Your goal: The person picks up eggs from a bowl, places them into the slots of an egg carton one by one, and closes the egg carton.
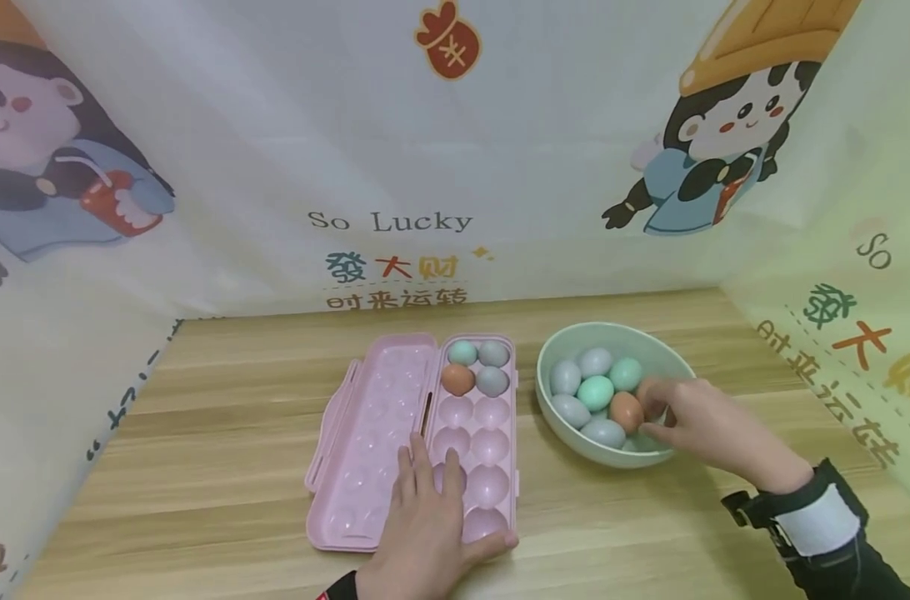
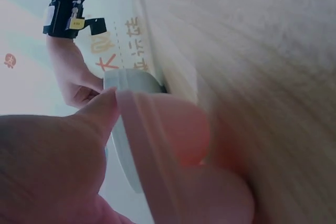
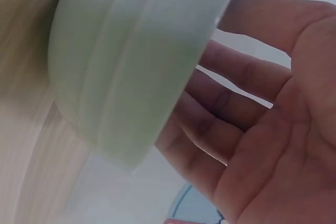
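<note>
A pink egg carton [image 1: 513,417] lies unfolded on the table, with several eggs in the far cups: a green egg [image 1: 462,352], a brown egg [image 1: 458,379] and grey-blue ones. My left hand [image 1: 425,517] rests over the near part of the carton, fingers spread and thumb at its right edge. To the right stands a pale green bowl [image 1: 575,437] holding several grey-blue and green eggs and another brown egg [image 1: 626,412]. Over the bowl's right rim reaches my right hand [image 1: 698,421], thumb and forefinger beside that brown egg. In the right wrist view the bowl wall hides the fingertips, so a grip is unclear.
The wood-grain table [image 1: 222,433] meets a printed white sheet [image 1: 275,150] behind, and sheets also rise at the left and right. The carton's lid [image 1: 383,417] lies folded back on the left side, beside a pink handle [image 1: 331,429].
</note>
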Demonstrator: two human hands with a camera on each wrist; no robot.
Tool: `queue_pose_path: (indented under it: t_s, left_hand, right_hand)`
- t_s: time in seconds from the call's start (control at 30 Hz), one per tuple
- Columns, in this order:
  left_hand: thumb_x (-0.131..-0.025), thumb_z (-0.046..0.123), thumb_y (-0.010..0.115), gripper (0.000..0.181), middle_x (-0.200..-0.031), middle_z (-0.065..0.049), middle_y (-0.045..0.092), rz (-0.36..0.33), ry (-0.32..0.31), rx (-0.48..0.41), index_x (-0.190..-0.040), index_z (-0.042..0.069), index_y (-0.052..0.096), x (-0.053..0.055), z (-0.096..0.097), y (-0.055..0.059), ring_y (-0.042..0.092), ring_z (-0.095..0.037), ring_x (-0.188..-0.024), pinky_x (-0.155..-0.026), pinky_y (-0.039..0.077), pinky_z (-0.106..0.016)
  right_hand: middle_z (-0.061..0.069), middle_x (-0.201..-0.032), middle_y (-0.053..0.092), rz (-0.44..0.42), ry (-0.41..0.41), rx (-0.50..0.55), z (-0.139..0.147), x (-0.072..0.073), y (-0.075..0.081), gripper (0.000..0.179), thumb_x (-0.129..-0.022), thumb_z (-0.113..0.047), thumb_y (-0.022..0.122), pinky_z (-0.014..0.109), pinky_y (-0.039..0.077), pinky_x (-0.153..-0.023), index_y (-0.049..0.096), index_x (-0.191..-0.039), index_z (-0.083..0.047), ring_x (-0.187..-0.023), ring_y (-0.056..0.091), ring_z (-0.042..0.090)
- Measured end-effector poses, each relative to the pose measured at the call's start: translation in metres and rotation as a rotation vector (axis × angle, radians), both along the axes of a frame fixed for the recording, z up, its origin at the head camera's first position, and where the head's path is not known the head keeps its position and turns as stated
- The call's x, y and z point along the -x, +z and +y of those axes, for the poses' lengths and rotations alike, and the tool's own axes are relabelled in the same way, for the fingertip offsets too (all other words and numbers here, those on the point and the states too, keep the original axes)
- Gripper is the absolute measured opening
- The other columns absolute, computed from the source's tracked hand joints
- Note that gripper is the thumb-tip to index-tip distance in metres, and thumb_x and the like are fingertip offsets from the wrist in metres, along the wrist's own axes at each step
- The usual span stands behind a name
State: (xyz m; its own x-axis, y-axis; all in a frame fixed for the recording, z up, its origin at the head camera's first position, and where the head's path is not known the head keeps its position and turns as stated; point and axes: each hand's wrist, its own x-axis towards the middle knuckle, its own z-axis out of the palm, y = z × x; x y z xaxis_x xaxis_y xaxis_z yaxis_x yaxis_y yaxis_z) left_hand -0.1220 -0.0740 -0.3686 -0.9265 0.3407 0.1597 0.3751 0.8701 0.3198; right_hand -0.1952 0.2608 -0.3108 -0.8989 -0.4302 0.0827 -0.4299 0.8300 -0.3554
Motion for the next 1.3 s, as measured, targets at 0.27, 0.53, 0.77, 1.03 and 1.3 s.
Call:
queue_pose_path:
  t_s: [0.27,0.53,0.77,1.03,1.3]
  left_hand:
    - [-0.068,0.079,0.058,0.118,-0.139,-0.047,0.013,0.035,0.032,0.005,-0.139,-0.012,0.034,-0.003,0.001,0.001,0.019,-0.060,-0.128,-0.100,0.028,-0.056]
    - [-0.065,0.079,0.061,0.123,-0.142,-0.044,0.012,-0.017,0.057,-0.025,-0.142,-0.011,0.029,-0.004,-0.001,0.002,0.024,-0.057,-0.127,-0.097,0.031,-0.057]
    - [-0.065,0.080,0.059,0.122,-0.142,-0.044,0.013,-0.009,0.059,-0.001,-0.142,-0.011,0.029,-0.004,0.000,0.002,0.025,-0.056,-0.127,-0.097,0.032,-0.057]
    - [-0.067,0.081,0.057,0.124,-0.142,-0.044,0.010,-0.041,0.074,0.017,-0.143,-0.011,0.026,-0.005,0.001,0.004,0.021,-0.057,-0.128,-0.096,0.033,-0.056]
    - [-0.065,0.080,0.059,0.124,-0.142,-0.044,0.011,-0.018,0.076,0.020,-0.143,-0.011,0.027,-0.003,0.005,0.001,0.023,-0.058,-0.127,-0.094,0.035,-0.056]
  right_hand:
    - [-0.006,-0.083,0.060,-0.018,0.099,0.013,-0.014,0.004,-0.007,0.015,-0.076,-0.006,0.074,0.029,0.050,-0.068,0.065,-0.085,-0.013,-0.077,0.060,0.013]
    - [-0.010,-0.078,0.060,-0.021,0.144,0.000,-0.027,0.007,-0.010,0.017,-0.074,-0.003,0.075,0.027,0.048,-0.065,0.068,-0.086,-0.012,-0.072,0.057,0.009]
    - [-0.010,-0.060,0.043,0.002,0.168,-0.077,-0.038,0.012,-0.007,0.022,-0.069,-0.001,0.074,0.024,0.035,-0.053,0.064,-0.075,-0.020,-0.057,0.039,0.006]
    - [-0.011,-0.066,0.048,0.030,0.146,-0.164,-0.045,0.019,-0.008,0.020,-0.070,-0.004,0.075,0.027,0.036,-0.057,0.068,-0.080,-0.020,-0.062,0.040,0.008]
    - [-0.012,-0.066,0.047,0.052,0.094,-0.207,-0.042,0.022,-0.017,0.019,-0.070,-0.007,0.073,0.029,0.035,-0.057,0.064,-0.077,-0.023,-0.062,0.040,0.009]
